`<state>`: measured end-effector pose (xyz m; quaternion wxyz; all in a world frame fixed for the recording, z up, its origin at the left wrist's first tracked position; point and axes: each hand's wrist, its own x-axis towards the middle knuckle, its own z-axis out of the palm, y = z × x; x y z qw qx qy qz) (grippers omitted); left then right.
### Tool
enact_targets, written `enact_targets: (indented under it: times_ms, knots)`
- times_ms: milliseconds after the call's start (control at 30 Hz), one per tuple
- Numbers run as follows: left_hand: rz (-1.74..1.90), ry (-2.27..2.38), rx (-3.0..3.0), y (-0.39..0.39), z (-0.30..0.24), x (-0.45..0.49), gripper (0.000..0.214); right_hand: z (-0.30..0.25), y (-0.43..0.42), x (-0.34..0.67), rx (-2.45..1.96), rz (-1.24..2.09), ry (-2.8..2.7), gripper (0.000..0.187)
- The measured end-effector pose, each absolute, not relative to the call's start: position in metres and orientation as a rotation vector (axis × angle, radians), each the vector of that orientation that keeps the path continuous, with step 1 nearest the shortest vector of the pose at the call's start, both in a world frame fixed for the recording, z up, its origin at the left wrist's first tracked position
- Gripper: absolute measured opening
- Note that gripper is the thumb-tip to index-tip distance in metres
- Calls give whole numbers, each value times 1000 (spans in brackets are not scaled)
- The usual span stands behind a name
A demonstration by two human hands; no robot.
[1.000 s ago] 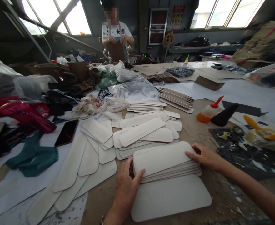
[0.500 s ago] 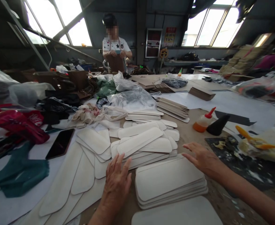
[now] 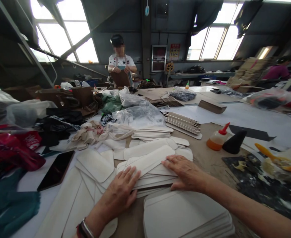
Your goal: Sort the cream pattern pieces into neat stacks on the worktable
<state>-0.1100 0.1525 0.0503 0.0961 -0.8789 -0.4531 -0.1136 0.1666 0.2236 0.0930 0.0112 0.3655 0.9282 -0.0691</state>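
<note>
Several long white panels with rounded corners, perhaps card or board, lie in a loose pile [image 3: 150,162] in front of me. My left hand [image 3: 120,190] is on the pile's left end, fingers over the top and thumb at the near edge. At the right end, my right hand [image 3: 185,172] grips the same panels, its thumb low on the near side. A dark gap shows beneath the upper panels. Closer to me sits a neat stack of wider white panels [image 3: 180,211], untouched. More white panels [image 3: 71,198] are fanned out on the left.
A phone [image 3: 57,170] and teal cloth [image 3: 14,201] lie left. On the right stand a glue bottle [image 3: 217,137], a black cone [image 3: 234,142] and a smeared dark board [image 3: 249,175] with a yellow-handled tool [image 3: 267,152]. Plastic bags [image 3: 140,109] lie beyond; a person [image 3: 122,64] stands behind.
My right hand has moved left from above the wide stack's corner onto the panel pile. My left hand stays at the pile's left end. The camera view has tilted up.
</note>
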Motion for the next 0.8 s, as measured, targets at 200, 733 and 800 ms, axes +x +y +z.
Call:
enact_targets:
  times_ms: [200,733,800]
  knots:
    - [-361,-1199,-2558,183,49,-123,41,84,231,158,1132,-103,2882,88]
    - [-461,-1546,-2638,253,71,-129,31,135,318,129,1190,33,2726,19]
    - [-434,-1609,-2646,255,69,-128,35,129,322,125,1188,15,2730,26]
